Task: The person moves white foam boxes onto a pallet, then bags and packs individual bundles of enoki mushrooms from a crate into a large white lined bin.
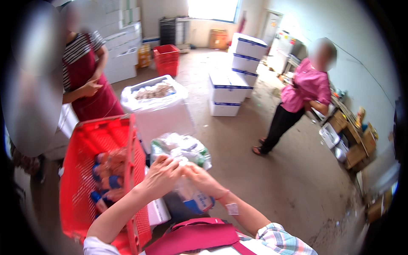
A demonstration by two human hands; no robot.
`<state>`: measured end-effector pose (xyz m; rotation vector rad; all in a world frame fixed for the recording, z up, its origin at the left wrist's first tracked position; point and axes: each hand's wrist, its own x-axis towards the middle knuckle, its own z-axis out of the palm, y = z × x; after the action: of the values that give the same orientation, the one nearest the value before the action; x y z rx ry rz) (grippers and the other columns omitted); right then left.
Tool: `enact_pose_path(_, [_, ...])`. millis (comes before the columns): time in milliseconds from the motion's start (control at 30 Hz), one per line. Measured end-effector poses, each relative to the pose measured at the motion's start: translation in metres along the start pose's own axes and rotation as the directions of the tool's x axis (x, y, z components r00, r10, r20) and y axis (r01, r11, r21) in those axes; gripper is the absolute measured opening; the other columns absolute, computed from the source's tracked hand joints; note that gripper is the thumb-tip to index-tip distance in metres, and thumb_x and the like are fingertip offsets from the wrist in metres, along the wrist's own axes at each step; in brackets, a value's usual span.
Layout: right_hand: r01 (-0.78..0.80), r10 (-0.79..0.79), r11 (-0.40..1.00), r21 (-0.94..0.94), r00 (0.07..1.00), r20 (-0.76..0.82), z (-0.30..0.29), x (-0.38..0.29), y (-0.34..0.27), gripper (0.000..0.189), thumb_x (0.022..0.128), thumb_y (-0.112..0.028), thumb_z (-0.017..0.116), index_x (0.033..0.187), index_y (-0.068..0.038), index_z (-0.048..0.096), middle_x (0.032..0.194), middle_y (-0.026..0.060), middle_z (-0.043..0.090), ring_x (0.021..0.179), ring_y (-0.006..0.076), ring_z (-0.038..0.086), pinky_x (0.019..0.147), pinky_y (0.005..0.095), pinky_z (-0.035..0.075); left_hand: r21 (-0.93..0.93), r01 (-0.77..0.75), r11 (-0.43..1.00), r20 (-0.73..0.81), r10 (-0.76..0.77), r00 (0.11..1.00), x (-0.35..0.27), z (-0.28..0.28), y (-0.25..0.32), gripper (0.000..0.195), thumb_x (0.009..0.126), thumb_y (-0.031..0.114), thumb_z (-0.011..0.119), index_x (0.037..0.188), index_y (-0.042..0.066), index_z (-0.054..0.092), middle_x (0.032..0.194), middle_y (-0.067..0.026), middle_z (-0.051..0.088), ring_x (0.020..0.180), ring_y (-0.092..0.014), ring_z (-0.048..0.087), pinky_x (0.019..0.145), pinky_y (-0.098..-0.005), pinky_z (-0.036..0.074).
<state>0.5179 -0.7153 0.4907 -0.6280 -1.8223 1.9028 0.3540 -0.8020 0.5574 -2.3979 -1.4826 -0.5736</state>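
In front of my chest, my left hand (162, 175) and my right hand (204, 180) meet, fingers closed on the gathered neck of a plastic bag (199, 198). The bag hangs below them and carries a blue and white printed panel; its contents are hard to make out. Just beyond my fingers is a heap of crumpled clear plastic (181, 145) with green parts. To my left, a red perforated plastic crate (134, 191) holds several packed bags (111, 173) with blue printing and pinkish-brown contents. My left forearm passes over the crate's near side.
Beyond the crate stands a plastic-lined white foam box (161, 118) with pale brown pieces. Stacked white boxes (228, 94) and red crates (166, 60) stand farther off. One person in an apron (92, 95) is at left; another in pink (307, 83) is at right, near cardboard boxes (355, 154).
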Motion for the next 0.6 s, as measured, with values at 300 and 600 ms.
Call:
enact_pose_path(300, [-0.152, 0.142, 0.98, 0.131, 0.986, 0.082, 0.001, 0.002, 0.006, 0.037, 0.1, -0.038, 0.045, 0.107, -0.002, 0.053, 0.097, 0.0004, 0.053, 0.092, 0.0062, 0.044, 0.082, 0.0245, 0.041, 0.118, -0.054, 0.992, -0.006, 0.055, 0.998, -0.011, -0.001, 0.011, 0.012, 0.076, 0.011, 0.063, 0.085, 0.008, 0.056, 0.083, -0.004, 0.055, 0.084, -0.019, 0.055, 0.081, -0.0346, 0.039])
enact_pose_path(600, [-0.055, 0.039, 0.987, 0.152, 0.993, 0.11, 0.007, -0.006, -0.002, 0.051, 0.095, -0.053, 0.047, 0.114, -0.006, 0.052, 0.097, -0.0006, 0.051, 0.089, 0.0075, 0.044, 0.078, 0.0232, 0.041, -0.219, 0.131, 0.967, 0.197, -0.087, 0.977, -0.004, -0.011, 0.001, 0.015, 0.073, 0.017, 0.072, 0.079, 0.009, 0.06, 0.078, -0.0037, 0.058, 0.08, -0.021, 0.058, 0.075, -0.0337, 0.04])
